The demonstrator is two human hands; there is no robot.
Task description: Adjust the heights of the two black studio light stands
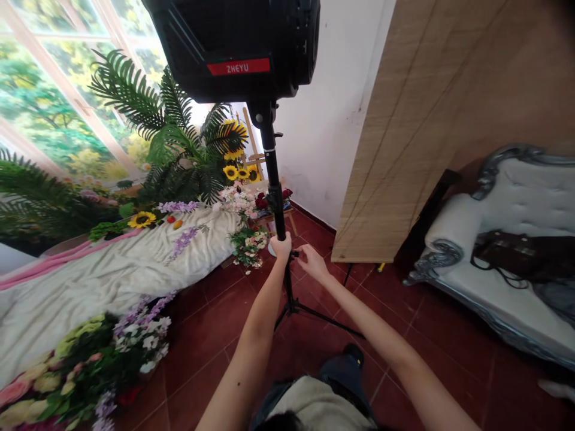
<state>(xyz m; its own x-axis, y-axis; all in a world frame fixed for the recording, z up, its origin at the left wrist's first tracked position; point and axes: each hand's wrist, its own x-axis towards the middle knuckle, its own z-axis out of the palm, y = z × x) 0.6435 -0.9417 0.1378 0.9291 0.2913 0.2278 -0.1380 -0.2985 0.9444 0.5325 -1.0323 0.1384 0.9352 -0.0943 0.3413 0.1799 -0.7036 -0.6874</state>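
The red tile floor [202,335] is open between the blanket [130,269] on the left and the sofa [512,188] on the right, with its far corner where the white wall [332,78] comes down. The blind [386,173] slants down before the sofa, its lower edge ending near the stand. Flowers [148,341] spill past the blanket's near edge and narrow the floor there; a palm [166,134] rises beyond its far edge, in front of the window [76,114]. The light [238,42] sits high on top of the stand [270,167], whose pole comes down between the blanket and the blind; its legs spread low over the tiles, one reaching right, close to the person's shoe [354,354]. A dark bag [525,257] lies on the sofa seat, its contents hidden. On the blanket lie a sunflower [142,219] and, beside it, small red and orange fruit [174,222]. The left hand [281,246] is clenched around the pole, below the light. The right hand [313,262] has its fingers bent at the small knob [295,254] just beside it; whether they pinch it cannot be told.
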